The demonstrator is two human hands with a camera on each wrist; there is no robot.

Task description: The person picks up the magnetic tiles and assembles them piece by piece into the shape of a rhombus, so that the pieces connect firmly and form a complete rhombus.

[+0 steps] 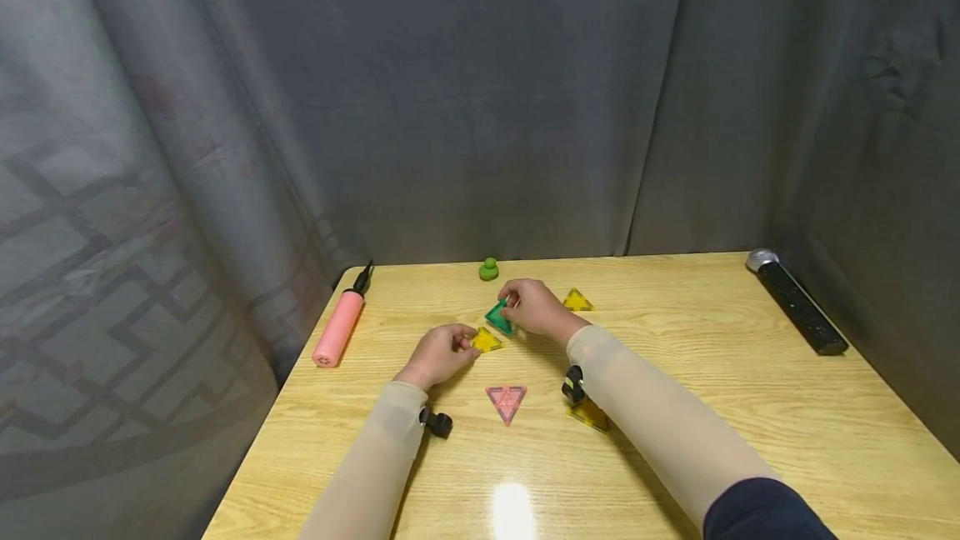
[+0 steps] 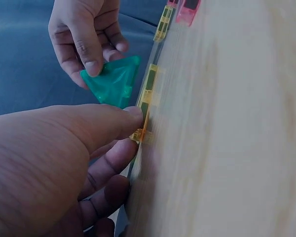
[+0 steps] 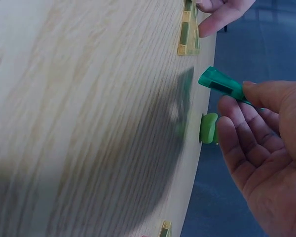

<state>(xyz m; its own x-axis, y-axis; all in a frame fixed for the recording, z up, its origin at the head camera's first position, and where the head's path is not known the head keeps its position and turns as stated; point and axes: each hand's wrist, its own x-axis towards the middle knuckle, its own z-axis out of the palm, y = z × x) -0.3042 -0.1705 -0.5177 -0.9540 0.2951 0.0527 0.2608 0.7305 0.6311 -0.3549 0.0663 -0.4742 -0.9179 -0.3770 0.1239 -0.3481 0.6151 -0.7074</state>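
My right hand (image 1: 534, 307) pinches a green translucent triangular tile (image 1: 498, 317) between thumb and fingers. In the right wrist view that green tile (image 3: 221, 84) is held above the wooden surface, its shadow falling on the wood. My left hand (image 1: 438, 354) has thumb and fingertips on a yellow triangular tile (image 1: 487, 340) lying on the table. The left wrist view shows the left thumb (image 2: 121, 118) against one corner of the yellow tile (image 2: 149, 86), the green tile (image 2: 113, 84) close beyond it. A pink triangular tile (image 1: 507, 403) lies nearer the body.
One yellow tile (image 1: 578, 300) lies behind the right hand, another (image 1: 588, 416) partly under the right forearm. A small green toy (image 1: 489, 269) stands at the back edge. At the left is a pink hand pump (image 1: 341, 327); at the right, a black microphone (image 1: 798, 304). Grey curtains (image 1: 465, 107) surround the table.
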